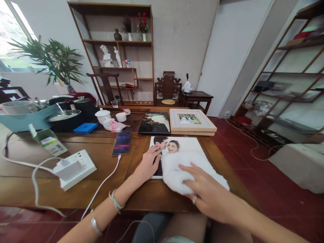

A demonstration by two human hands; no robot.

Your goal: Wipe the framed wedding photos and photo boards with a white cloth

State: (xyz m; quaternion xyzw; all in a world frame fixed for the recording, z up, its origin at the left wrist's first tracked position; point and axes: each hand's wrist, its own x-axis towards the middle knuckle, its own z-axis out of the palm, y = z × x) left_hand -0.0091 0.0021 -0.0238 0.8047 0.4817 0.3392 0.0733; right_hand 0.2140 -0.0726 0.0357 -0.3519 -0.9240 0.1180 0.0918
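Observation:
A large photo panel (197,143) showing two people lies on the wooden table right before me. My left hand (150,162) rests on the panel's left side, fingers stretched over the picture. A white fluffy cloth (174,165) covers the panel's lower right part, and my right hand (194,180) grips it, fingers pressed into the pile and thumb out of sight. What the cloth covers is hidden. Behind the panel lie a dark photo panel (155,123) and a light wooden picture frame (192,119), side by side.
Left of the panel lies a blurred-out phone (122,142) on a white cable (103,182). Farther left are a white power strip (76,168), a small open box (50,141) and a blue box (85,128). Pots (65,119) and a white lidded cup (102,115) stand behind.

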